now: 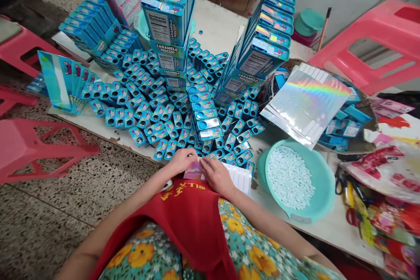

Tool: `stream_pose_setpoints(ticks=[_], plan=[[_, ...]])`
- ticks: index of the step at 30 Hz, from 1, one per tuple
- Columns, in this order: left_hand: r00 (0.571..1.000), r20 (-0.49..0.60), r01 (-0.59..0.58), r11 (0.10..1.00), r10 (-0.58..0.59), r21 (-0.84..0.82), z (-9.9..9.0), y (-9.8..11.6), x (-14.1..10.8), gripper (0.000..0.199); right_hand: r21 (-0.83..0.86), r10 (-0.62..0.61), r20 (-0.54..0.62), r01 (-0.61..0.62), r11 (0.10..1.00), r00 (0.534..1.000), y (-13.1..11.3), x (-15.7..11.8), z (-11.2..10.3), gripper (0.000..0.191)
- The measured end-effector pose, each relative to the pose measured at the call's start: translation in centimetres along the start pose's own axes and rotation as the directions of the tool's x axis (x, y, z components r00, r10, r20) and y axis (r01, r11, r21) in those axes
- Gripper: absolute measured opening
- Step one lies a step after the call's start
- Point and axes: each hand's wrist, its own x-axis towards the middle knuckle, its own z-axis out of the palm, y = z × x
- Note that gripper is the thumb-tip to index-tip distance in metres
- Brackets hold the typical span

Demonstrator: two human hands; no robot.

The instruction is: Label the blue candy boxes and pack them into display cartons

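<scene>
My left hand (181, 161) is closed in a pinch at the top edge of a shiny, pinkish holographic sheet (193, 171), just in front of the red apron. My right hand (218, 176) pinches the same sheet from the other side, its fingertips close to the left ones. Anything smaller between the fingertips is too small to make out. Beside the right hand lies a silvery sheet with white strips (239, 177). Directly beyond both hands stand many small blue candy boxes (170, 149) with round dark openings, and a leaning row of blue tins (204, 113).
A turquoise basin (262, 168) of small white candies stands at right. Holographic sheets (305, 96) lie over a carton of blue boxes. Tall stacks of blue boxes (166, 26) (259, 54) rise behind. Scissors (350, 214) lie far right; pink stools (42, 146) stand left.
</scene>
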Motion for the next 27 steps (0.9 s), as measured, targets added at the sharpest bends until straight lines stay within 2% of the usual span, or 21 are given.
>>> stream_pose_setpoints(ticks=[3, 5, 7, 10, 13, 15, 17, 20, 22, 27], plan=[[1.000, -0.005, 0.001, 1.000, -0.001, 0.029, 0.1, 0.1, 0.0, 0.023, 0.002, 0.022, -0.042, -0.022, 1.000, 0.999, -0.3, 0.3, -0.5, 0.017], [1.000, -0.016, 0.010, 0.998, -0.009, 0.068, 0.3, 0.0, 0.1, 0.023, 0.058, 0.031, -0.055, -0.028, 0.998, 0.998, -0.7, 0.8, -1.8, 0.012], [0.999, -0.031, 0.020, 0.993, -0.017, 0.114, 0.6, -0.2, 0.1, 0.023, 0.198, 0.076, -0.060, -0.063, 0.978, 0.995, -1.3, 1.6, -4.0, 0.013], [0.998, -0.061, 0.013, 0.991, -0.005, 0.134, 0.4, 0.0, -0.3, 0.024, 0.422, 0.215, -0.043, -0.178, 0.889, 0.976, -2.0, 3.1, -8.2, 0.011], [0.975, -0.219, -0.048, 0.999, 0.045, -0.011, -1.0, 1.7, -1.5, 0.031, 0.490, 0.272, -0.004, -0.235, 0.840, 0.962, -2.1, 4.6, -11.4, 0.011], [0.961, -0.261, -0.144, 0.974, 0.094, -0.177, -2.2, 3.5, -2.5, 0.034, 0.498, 0.273, 0.011, -0.242, 0.833, 0.962, -1.8, 5.5, -12.2, 0.011], [0.974, -0.180, -0.183, 0.944, 0.136, -0.274, -3.2, 5.4, -3.2, 0.039, 0.518, 0.281, 0.019, -0.249, 0.818, 0.960, -1.5, 6.3, -12.3, 0.011], [0.995, -0.072, -0.085, 0.965, 0.070, -0.248, -4.0, 7.1, -2.8, 0.027, 0.555, 0.331, 0.011, -0.281, 0.783, 0.944, -1.0, 7.6, -11.2, 0.012], [0.996, -0.082, -0.046, 0.972, 0.028, -0.229, -4.4, 7.3, -1.6, 0.027, 0.542, 0.389, -0.041, -0.306, 0.782, 0.920, -0.4, 8.7, -10.2, 0.012], [0.975, -0.200, -0.145, 0.957, 0.094, -0.253, -5.6, 6.6, 2.2, 0.021, 0.436, 0.522, -0.289, -0.375, 0.818, 0.803, 1.6, 11.5, -7.8, 0.010]])
